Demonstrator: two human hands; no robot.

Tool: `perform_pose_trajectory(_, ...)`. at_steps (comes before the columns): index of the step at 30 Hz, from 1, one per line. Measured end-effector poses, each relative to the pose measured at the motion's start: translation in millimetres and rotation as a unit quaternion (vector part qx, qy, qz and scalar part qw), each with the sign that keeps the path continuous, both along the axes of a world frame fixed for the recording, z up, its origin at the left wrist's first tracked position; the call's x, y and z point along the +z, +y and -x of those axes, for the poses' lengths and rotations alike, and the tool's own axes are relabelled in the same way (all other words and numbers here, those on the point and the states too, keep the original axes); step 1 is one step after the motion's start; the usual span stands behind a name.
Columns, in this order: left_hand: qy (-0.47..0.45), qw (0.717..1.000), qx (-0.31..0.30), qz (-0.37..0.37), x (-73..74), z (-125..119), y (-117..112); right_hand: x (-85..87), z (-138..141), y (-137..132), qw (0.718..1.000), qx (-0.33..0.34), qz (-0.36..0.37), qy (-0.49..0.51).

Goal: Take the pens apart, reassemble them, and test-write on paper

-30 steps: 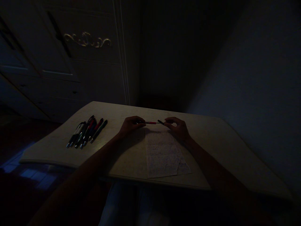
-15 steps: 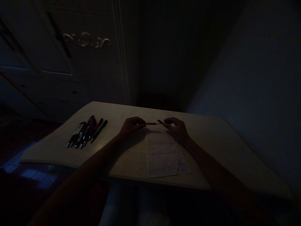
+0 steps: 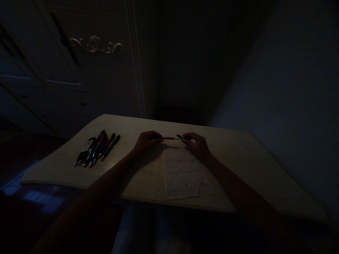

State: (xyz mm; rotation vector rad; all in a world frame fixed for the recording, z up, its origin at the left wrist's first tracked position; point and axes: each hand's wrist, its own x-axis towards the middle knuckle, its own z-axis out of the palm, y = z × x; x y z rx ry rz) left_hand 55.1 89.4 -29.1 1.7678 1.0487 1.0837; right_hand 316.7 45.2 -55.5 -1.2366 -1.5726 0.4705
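Note:
In dim light my left hand (image 3: 147, 140) and my right hand (image 3: 195, 143) meet over the far middle of a pale table (image 3: 243, 165). Between them lies a thin red pen (image 3: 169, 138), held level. My left fingers are closed on its left end. My right fingers pinch a small dark piece (image 3: 179, 136) at its right end; I cannot tell whether this is a cap or the pen's tip. Just below the hands lies a sheet of paper (image 3: 182, 173) covered in scribbled writing.
Several pens (image 3: 96, 150) lie side by side on the table's left part. A dark cabinet with an ornate metal handle (image 3: 96, 45) stands behind the table on the left. A plain wall (image 3: 286, 91) runs along the right. The floor at lower left shows faint blue tiles.
My right hand has crept slightly left, closing the gap to my left hand along the pen. The pen, paper and row of pens stay where they were.

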Motion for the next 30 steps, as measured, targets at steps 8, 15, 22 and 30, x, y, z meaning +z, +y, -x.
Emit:
perform_pose_trajectory(8,-0.018,1.000,0.001,0.019,-0.2,-0.5,2.6,-1.2,-0.6,0.0,1.000,0.001,-0.011,0.003)
perform_pose_trajectory(15,-0.016,1.000,0.013,0.020,1.9,1.3,4.2,0.3,-7.5,3.1,1.000,0.025,-0.011,-0.006)
perform_pose_trajectory(22,-0.005,1.000,0.028,0.000,-1.9,9.3,13.0,-3.7,-27.7,11.0,0.996,-0.036,-0.017,-0.083)
perform_pose_trajectory(30,0.002,1.000,0.025,-0.017,-12.0,11.0,18.6,-14.6,-25.8,22.1,0.967,-0.059,-0.018,-0.248)
